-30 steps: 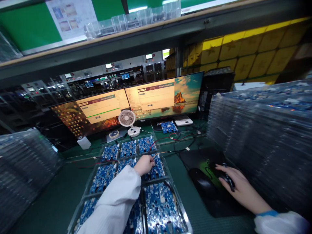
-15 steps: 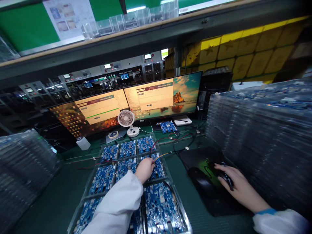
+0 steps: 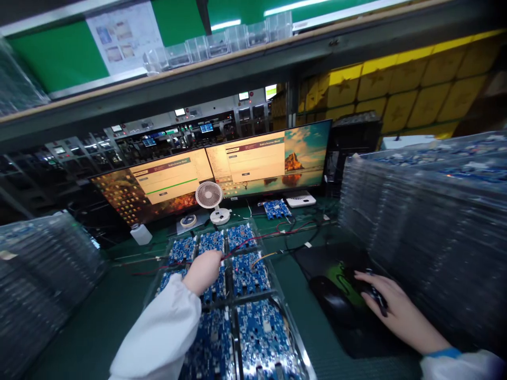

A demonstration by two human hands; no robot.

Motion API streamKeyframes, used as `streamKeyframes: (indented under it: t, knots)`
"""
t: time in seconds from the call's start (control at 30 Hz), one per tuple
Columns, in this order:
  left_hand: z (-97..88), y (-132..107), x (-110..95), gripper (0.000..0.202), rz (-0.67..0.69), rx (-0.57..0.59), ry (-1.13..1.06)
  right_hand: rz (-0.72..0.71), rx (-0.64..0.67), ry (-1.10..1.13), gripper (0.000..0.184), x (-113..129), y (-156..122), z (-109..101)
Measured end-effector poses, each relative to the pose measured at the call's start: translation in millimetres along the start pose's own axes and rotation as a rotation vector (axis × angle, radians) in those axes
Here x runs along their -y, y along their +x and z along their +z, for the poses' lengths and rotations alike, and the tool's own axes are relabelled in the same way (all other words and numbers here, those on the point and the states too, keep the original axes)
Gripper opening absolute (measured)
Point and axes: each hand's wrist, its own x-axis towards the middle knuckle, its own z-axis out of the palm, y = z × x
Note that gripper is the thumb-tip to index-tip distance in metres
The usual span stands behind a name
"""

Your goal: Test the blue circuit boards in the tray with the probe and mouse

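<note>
left hand (image 3: 203, 272): fingers curled down onto a blue circuit board (image 3: 214, 287) in the middle row of the clear tray (image 3: 295, 338); looks pinched on something small at the board, can't tell what. White sleeve covers the forearm.
right hand (image 3: 390, 306): flat over a black mouse (image 3: 372, 293), fingers spread loosely across it, palm down.
mouse pad (image 3: 336, 269): black with green logo, right of the tray, under the mouse; a second dark mouse-shaped lump (image 3: 335, 301) sits just left of the hand.
tray: holds rows of blue boards, three across; sits on the green bench mat between the two hands' zones.
wires: red lead (image 3: 261, 237) runs from the back-row boards toward the right rear; an orange-tipped lead (image 3: 263, 257) lies over the board right of the left hand.
loose board (image 3: 276, 208): alone behind the tray, just in front of the monitors.
monitors (image 3: 222, 169): two side by side, each showing a tan dialog window.
desk fan (image 3: 209, 196): small, white, in front of the monitors' seam.
tray stacks: tall piles of clear trays left (image 3: 35, 269) and right (image 3: 428, 211) of the bench.
</note>
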Motion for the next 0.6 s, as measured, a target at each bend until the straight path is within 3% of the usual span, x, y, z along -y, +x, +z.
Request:
streamKeyframes:
  t: [0.13,0.27,0.37,0.5,0.6]
  knots:
    - [-14.8,-4.3,16.5,0.026,-0.027,0.022,0.085,-0.008,-0.010,-0.003,0.028,-0.7,0.0,0.3]
    - [-24.1,-2.6,24.9,0.022,-0.036,0.059,-0.049,-0.024,-0.005,-0.009,0.027,0.2,1.1,-2.1]
    - [-22.4,3.2,29.2,0.023,-0.028,0.036,-0.258,-0.030,0.003,-0.011,0.027,0.7,2.4,-3.7]
    - [-7.0,16.4,30.3,0.022,-0.068,0.093,-0.743,-0.038,0.007,-0.012,0.028,0.4,3.4,-3.5]
    - [6.4,27.3,24.3,0.028,-0.047,0.022,-0.946,-0.046,0.000,-0.026,0.028,0.7,3.9,-3.2]
